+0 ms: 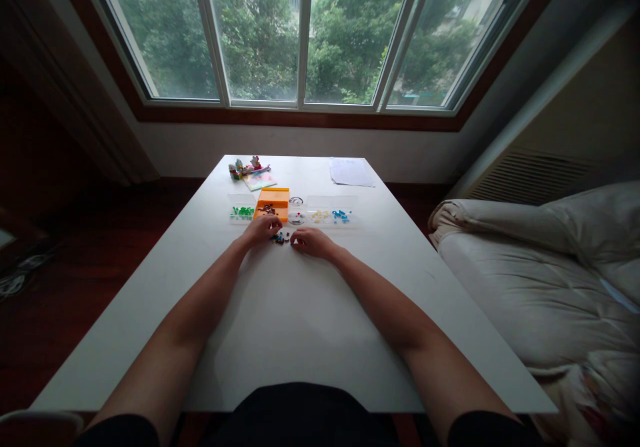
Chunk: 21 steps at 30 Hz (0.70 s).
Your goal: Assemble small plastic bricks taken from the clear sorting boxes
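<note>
Small dark and coloured pieces (281, 238) lie in a loose pile on the white table (300, 313), between my two hands. My left hand (263, 228) is at the pile's left, just in front of an orange box (274, 195) with brown pieces in it. On the pile's right side, my right hand (311, 241) rests low with its fingers curled at the table. What either set of fingertips holds, if anything, is too small to see. Clear boxes hold green pieces (243, 212), pale yellow pieces (320, 215) and blue pieces (341, 216).
Small toy figures (255, 163) and a colourful card (261, 179) are at the table's back left. White papers (351, 171) lie at the back right. A beige sofa (540, 287) stands beside the table on the right, and a window is beyond the far edge.
</note>
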Available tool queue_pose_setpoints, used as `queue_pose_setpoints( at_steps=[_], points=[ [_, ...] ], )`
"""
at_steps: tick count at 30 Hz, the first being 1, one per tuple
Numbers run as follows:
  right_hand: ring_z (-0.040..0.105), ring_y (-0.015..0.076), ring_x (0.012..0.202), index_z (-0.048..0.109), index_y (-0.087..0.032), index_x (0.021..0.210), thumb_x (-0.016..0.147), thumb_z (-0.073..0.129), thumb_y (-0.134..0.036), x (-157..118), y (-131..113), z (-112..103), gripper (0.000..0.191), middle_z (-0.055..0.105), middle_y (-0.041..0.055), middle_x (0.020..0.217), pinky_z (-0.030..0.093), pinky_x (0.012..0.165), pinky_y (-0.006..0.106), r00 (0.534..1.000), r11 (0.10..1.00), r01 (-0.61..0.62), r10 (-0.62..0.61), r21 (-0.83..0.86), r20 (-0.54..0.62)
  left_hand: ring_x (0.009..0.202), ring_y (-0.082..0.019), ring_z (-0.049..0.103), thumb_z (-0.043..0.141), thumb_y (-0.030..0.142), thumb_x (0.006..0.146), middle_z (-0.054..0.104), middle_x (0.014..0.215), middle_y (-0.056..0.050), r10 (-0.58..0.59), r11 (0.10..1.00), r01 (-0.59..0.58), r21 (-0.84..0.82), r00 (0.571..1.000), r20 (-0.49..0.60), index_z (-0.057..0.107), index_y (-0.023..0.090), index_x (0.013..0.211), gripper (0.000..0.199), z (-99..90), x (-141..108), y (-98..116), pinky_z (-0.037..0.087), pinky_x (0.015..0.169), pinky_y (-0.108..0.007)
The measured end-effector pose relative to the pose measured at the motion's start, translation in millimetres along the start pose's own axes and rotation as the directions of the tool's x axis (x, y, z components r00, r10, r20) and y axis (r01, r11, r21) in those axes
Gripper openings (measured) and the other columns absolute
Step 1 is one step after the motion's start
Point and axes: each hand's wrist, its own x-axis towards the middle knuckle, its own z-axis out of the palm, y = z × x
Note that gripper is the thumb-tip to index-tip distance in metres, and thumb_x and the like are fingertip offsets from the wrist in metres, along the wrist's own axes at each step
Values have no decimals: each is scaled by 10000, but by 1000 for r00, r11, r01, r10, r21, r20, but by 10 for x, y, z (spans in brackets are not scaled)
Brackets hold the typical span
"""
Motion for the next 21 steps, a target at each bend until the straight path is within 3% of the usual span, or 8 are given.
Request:
queue_pose_setpoints(
  at_steps=[11,16,19,21],
  points=[
    [563,119,713,744,-228,933,850,673,-158,-10,29,21,130,671,9,855,383,679,220,1000,1000,-20,20,-8,-18,745,-185,623,634,326,791,715,823,-30,-78,996,76,37,995,56,771,236,902,198,27,-6,83,433,641,-269],
    [576,135,746,709,-208,892,832,649,-151,-23,128,43,102,678,20,856,417,716,235,986,997,-64,70,49,-149,734,-184,626,647,304,766,720,818,-29,-87,996,85,40,994,59,765,238,864,167,46,-1,89,428,626,-267],
    [567,132,697,680,-202,889,837,616,-176,-50,223,-4,87,668,8,796,431,697,241,935,975,-166,203,148,-290,736,-187,631,656,281,745,725,820,-29,-87,996,86,19,994,63,759,236,837,146,68,9,82,434,624,-268],
    [564,139,682,661,-199,885,839,600,-209,-75,299,-61,77,657,5,772,440,687,251,866,952,-230,294,200,-405,746,-191,635,661,269,734,726,823,-30,-85,996,85,13,994,65,757,236,825,136,84,14,77,441,632,-271]
  ],
)
